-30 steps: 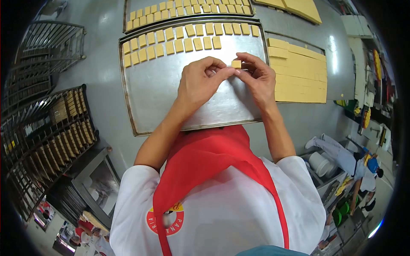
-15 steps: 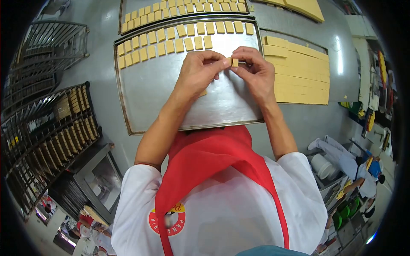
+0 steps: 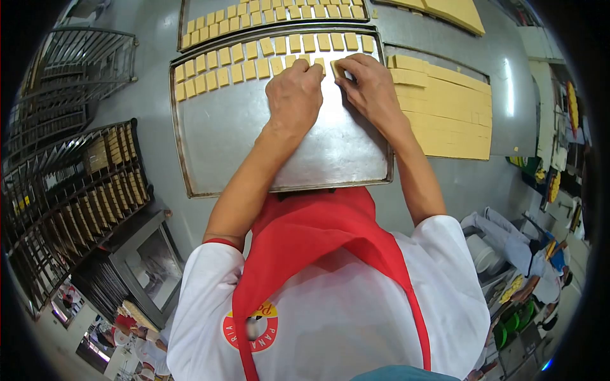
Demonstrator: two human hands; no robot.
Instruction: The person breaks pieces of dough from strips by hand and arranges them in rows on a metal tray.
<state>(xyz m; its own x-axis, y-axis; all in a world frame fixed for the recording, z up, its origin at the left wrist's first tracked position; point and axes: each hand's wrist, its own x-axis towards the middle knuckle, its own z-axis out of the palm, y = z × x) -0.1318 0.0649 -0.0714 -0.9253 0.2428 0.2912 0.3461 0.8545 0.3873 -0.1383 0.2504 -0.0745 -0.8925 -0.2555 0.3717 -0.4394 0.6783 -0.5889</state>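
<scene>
Rows of small yellow rectangular dough pieces (image 3: 263, 68) lie across the far part of a metal baking tray (image 3: 254, 149). At the right end of the second row, my left hand (image 3: 293, 96) is closed with its fingertips against a dough piece (image 3: 319, 64). Part of that piece is hidden by the fingers and thumb. Just to the right, my right hand (image 3: 368, 87) pinches another dough piece (image 3: 336, 68) between thumb and fingers, low over the tray. My left hand's knuckles partly cover nearby pieces of the row.
A second tray (image 3: 184, 47) with similar pieces lies beyond. At the right, a sheet of cut yellow dough (image 3: 448, 117) rests on the table. Another dough slab (image 3: 454, 13) lies at the far right. Racks (image 3: 95, 190) stand at the left; people work at the lower right.
Both hands have moved away from me and apart, from over the tray to the second row's end. Each now has a separate dough piece. A piece near my left wrist no longer shows.
</scene>
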